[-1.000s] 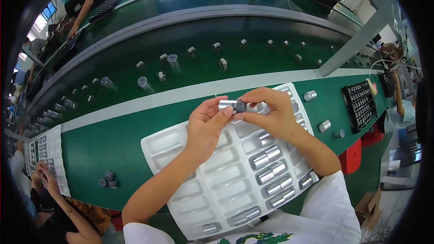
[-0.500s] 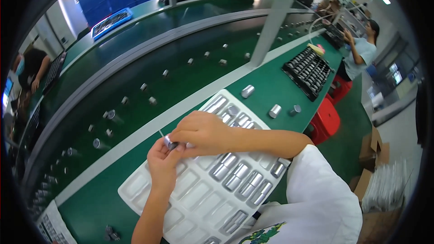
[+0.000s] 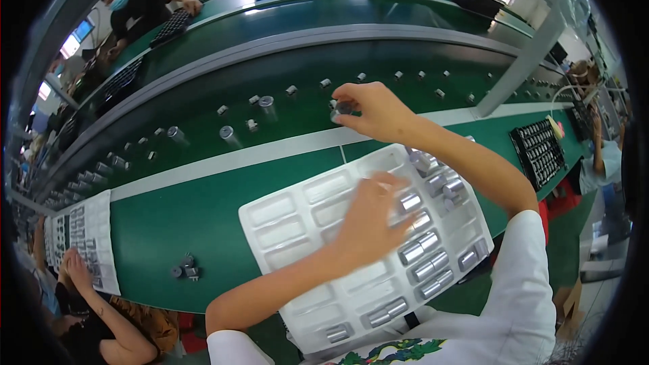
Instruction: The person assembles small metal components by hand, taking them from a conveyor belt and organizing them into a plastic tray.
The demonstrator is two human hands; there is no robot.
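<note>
Over the dark green conveyor belt (image 3: 196, 155), my right hand (image 3: 378, 113) pinches a silvery metal cylinder (image 3: 340, 113) between thumb and fingers. My left hand (image 3: 372, 220) hovers above the white moulded tray (image 3: 272, 209), smeared by motion, so its fingers cannot be read. Silver cylinders (image 3: 418, 248) lie on their sides in the tray's right-hand pockets, and several more fill its near edge. A few cylinders at the tray's far right are partly covered by my right forearm.
Small metal parts (image 3: 291, 90) and upright cylinders (image 3: 268, 106) stand along the belt. Dark small parts (image 3: 186, 268) lie on the green table left of the tray. A black tray (image 3: 539, 153) sits at right. Co-workers' hands show at far left, across the belt and at right.
My hands have parted: the right has reached forward over the belt with a cylinder, and the left has swung right above the tray. The whole view has turned leftward.
</note>
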